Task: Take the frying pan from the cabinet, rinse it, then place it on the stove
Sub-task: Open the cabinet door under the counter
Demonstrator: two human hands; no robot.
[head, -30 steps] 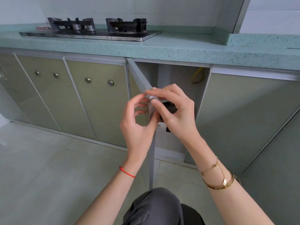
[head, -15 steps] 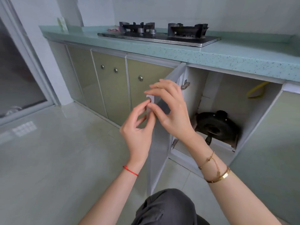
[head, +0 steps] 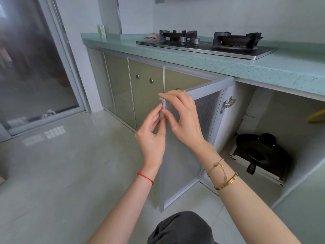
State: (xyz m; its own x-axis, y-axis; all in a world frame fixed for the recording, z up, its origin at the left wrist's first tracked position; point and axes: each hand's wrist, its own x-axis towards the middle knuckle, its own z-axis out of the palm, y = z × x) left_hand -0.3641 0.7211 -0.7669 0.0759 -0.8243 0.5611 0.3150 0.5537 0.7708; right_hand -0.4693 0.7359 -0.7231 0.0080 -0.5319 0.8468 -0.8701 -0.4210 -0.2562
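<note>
A black frying pan (head: 262, 152) lies inside the open cabinet (head: 263, 110) at the right, its handle pointing toward me. The cabinet door (head: 207, 110) stands swung wide to the left. My left hand (head: 152, 136) pinches the door's outer edge from the front, at its knob. My right hand (head: 182, 118) grips the same edge from the inner side. The two-burner gas stove (head: 207, 44) sits on the green countertop (head: 228, 66) above.
Closed cabinet doors (head: 144, 95) line the counter to the left. A glass sliding door (head: 33, 67) stands at the far left. A yellow hose (head: 316, 117) shows inside the cabinet. My dark-trousered knee (head: 181, 228) is at the bottom.
The door has swung further open to the left with both hands on its edge. The view has shifted left, and the pan inside the cabinet now shows fully.
</note>
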